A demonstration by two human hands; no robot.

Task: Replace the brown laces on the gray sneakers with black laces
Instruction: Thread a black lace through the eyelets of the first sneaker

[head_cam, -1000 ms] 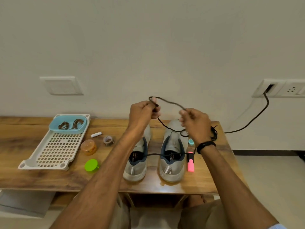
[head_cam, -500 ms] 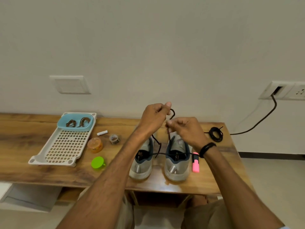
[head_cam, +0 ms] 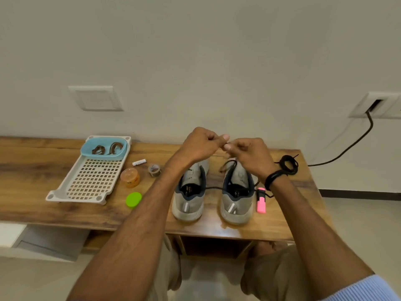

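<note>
1. black lace (head_cam: 213,187) is lying below both grips, one strand stretching across from the left gray sneaker (head_cam: 188,192) to the right gray sneaker (head_cam: 236,198) at collar height, then trailing out past the pink highlighter (head_cam: 261,203).
2. a loop of it is rising off the right gray sneaker's tongue and disappearing under the right grip (head_cam: 247,157), which is grasping it with curled fingers.
3. the left grip (head_cam: 201,144) is hovering above the left gray sneaker, fingers curled, thumb tip meeting the right grip's fingertips; whether lace is passing through it i cannot tell.
4. the lace is looking thin, dark and slack.
5. both sneakers are standing on the wooden counter (head_cam: 32,174), heels facing the camera.
6. a coiled black lace (head_cam: 288,165) is sitting just beyond the right wrist, and brown laces (head_cam: 98,149) are lying in the blue bowl (head_cam: 104,157) on the white tray (head_cam: 95,181).
</note>
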